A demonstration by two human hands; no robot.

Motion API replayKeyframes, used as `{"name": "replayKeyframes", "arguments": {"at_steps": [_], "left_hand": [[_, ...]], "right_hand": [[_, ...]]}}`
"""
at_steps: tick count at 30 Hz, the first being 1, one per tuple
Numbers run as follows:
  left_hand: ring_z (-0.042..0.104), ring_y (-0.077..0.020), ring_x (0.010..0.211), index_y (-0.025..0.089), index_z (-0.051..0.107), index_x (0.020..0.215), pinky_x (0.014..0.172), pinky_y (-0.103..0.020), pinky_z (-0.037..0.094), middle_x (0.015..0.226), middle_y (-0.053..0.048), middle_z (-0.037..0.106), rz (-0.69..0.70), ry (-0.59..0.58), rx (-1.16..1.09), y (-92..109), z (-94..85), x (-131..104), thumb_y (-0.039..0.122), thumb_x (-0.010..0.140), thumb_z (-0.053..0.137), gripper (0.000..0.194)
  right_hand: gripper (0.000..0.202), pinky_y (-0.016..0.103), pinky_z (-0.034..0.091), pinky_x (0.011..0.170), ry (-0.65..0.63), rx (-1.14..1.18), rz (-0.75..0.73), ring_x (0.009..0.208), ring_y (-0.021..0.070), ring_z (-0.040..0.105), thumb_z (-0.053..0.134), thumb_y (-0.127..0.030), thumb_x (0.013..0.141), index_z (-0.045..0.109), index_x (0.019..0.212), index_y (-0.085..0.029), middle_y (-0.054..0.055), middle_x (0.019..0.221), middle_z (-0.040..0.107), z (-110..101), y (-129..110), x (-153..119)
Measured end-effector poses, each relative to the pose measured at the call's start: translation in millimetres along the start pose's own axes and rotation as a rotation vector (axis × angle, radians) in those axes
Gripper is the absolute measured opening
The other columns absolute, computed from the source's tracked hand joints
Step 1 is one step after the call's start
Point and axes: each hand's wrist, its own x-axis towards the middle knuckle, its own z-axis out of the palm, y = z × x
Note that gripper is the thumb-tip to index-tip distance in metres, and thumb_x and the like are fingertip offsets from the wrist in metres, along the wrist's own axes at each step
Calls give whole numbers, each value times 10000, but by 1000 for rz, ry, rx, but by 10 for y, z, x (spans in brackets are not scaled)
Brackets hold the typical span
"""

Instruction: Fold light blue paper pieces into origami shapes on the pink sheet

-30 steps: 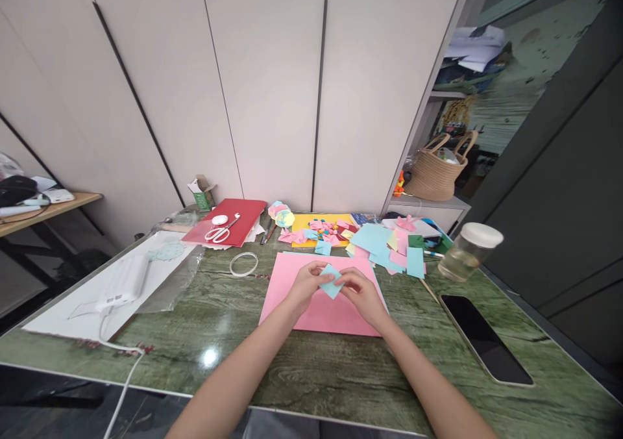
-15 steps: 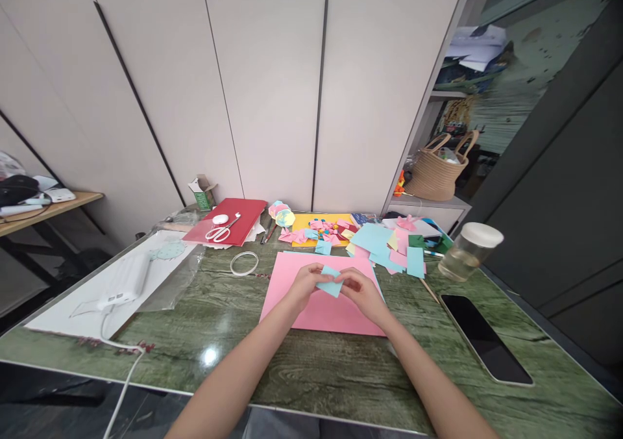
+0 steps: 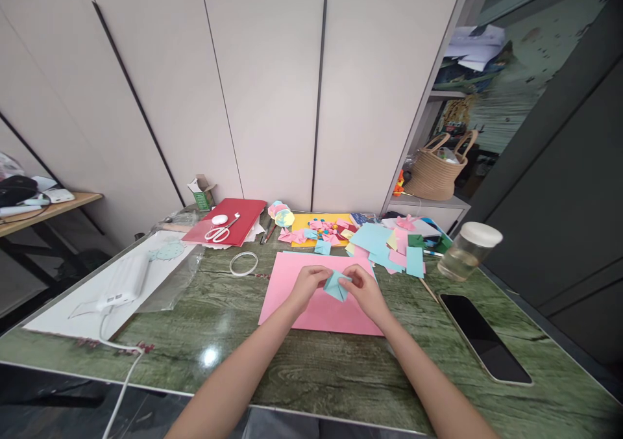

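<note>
Between my two hands is a small square of light blue paper point(image 3: 335, 288) with creases running across it. My left hand point(image 3: 310, 285) pinches its left edge, and my right hand point(image 3: 363, 288) grips the upper right side, thumb on its face. Both hands are held over a pink sheet of paper point(image 3: 287, 296) lying on the table. Just behind that sheet lies another small light blue folded paper point(image 3: 322, 247). Farther back, pink and blue folded pieces point(image 3: 293, 236) are grouped by a yellow sheet point(image 3: 302, 221).
Loose coloured papers point(image 3: 372, 239) and a lidded jar point(image 3: 470, 252) stand to the right, with a phone point(image 3: 487, 338) nearer me. On the left are white scissors point(image 3: 217, 234) on a red folder point(image 3: 248, 215), a white ring of tape point(image 3: 244, 263) and a white power bank point(image 3: 127, 280).
The light blue paper has been turned in my hands, so its creased side now shows. My hands have shifted slightly, with the right-hand grip moved up along the paper.
</note>
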Motion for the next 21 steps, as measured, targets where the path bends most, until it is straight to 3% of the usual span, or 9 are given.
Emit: {"name": "replayKeyframes", "arguments": {"at_steps": [4, 10, 21], "left_hand": [[526, -134, 620, 112, 635, 672, 621, -258, 402, 661, -48, 596, 23, -23, 34, 23, 31, -35, 414, 620, 596, 309], [491, -107, 565, 124, 646, 656, 553, -226, 371, 617, -25, 597, 114, 38, 154, -24, 48, -15, 354, 556, 666, 251], [547, -141, 589, 134, 648, 745, 553, -240, 419, 646, -48, 626, 177, 70, 203, -27, 59, -4, 344, 555, 676, 284]], "right_hand": [[246, 261, 428, 612, 2, 71, -8, 730, 156, 493, 587, -385, 667, 471, 792, -207, 17, 766, 477, 8, -25, 0], [210, 254, 419, 620, 16, 70, -17, 747, 151, 491, 593, -334, 675, 480, 793, -202, 18, 782, 485, 4, -35, -7], [273, 239, 390, 522, 80, 152, 37, 624, 138, 483, 596, -363, 666, 457, 846, -213, 5, 711, 490, 26, -61, -13]]}}
